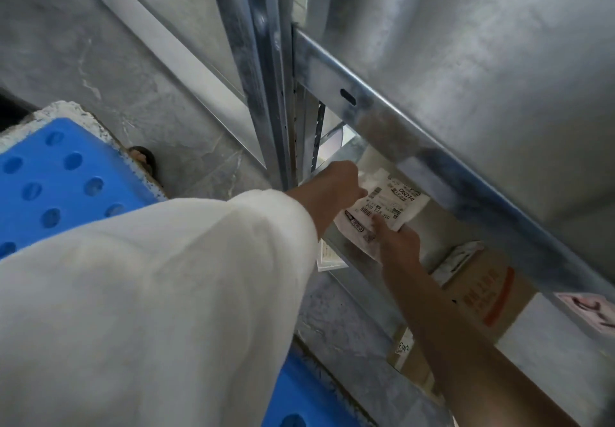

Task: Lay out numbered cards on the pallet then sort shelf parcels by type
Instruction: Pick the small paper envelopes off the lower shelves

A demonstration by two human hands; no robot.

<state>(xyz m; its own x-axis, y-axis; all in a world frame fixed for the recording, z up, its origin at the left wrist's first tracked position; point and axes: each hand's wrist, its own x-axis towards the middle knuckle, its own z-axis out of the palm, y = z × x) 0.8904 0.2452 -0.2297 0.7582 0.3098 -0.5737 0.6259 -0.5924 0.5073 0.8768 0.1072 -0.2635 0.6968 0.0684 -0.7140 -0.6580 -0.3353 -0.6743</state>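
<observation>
Plainly, parcel [389,205], fingers [377,224] gripping both ends

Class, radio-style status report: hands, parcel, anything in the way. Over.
Left hand and right hand both gripping white labelled parcel. Parcel just under steel beam. Cardboard box further right, clear of it.

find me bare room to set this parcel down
Bare: the pallet corner left of the sleeve, and the top deck above the beam. Crowded: the shelf under the beam, where the left hand and right hand hold the parcel, with a box just right of them.
</observation>
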